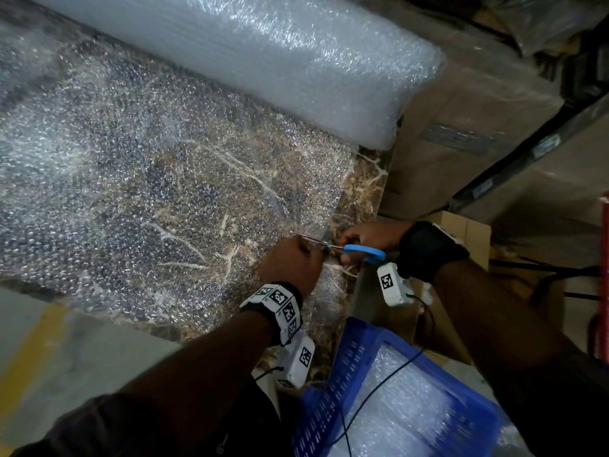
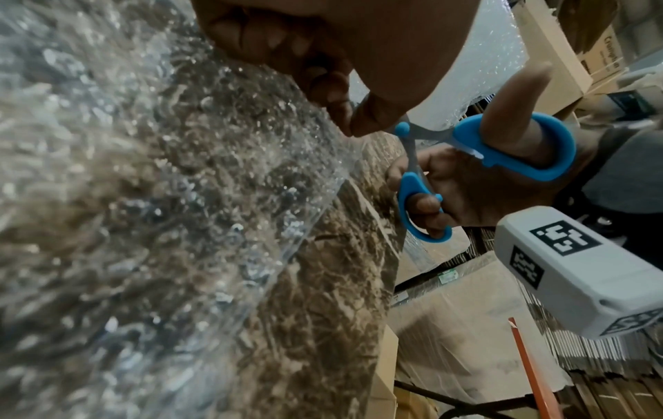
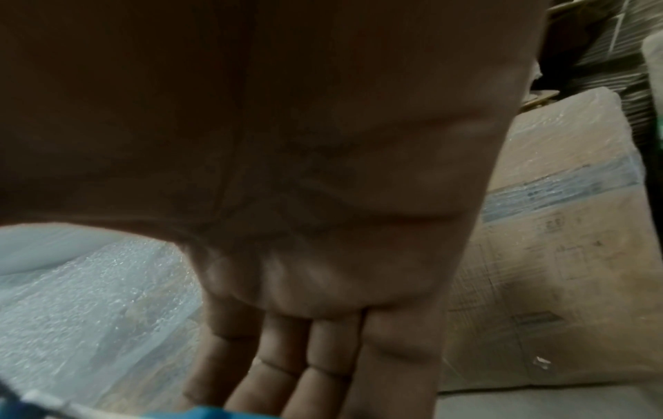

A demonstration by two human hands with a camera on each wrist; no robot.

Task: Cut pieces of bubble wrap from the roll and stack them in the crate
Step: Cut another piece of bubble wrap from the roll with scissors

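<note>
A big roll of bubble wrap (image 1: 263, 51) lies across the back of the marble-patterned table (image 1: 365, 179), with a sheet (image 1: 148, 179) unrolled toward me. My left hand (image 1: 291, 262) pinches the sheet's right edge (image 2: 323, 175) between thumb and fingers. Just beside it, my right hand (image 1: 369, 240) holds blue-handled scissors (image 1: 362, 252), thumb and fingers through the loops (image 2: 516, 147), blades at the sheet's edge. In the right wrist view only the back of my right hand (image 3: 287, 198) shows. A blue crate (image 1: 342, 384) at the lower right holds cut bubble wrap pieces (image 1: 405, 413).
Cardboard boxes (image 1: 461, 110) stand to the right of the table. A dark metal bar (image 1: 527, 156) runs diagonally past them. A small open box (image 1: 461, 232) sits under my right wrist. Grey floor with a yellow line (image 1: 33, 351) lies at the lower left.
</note>
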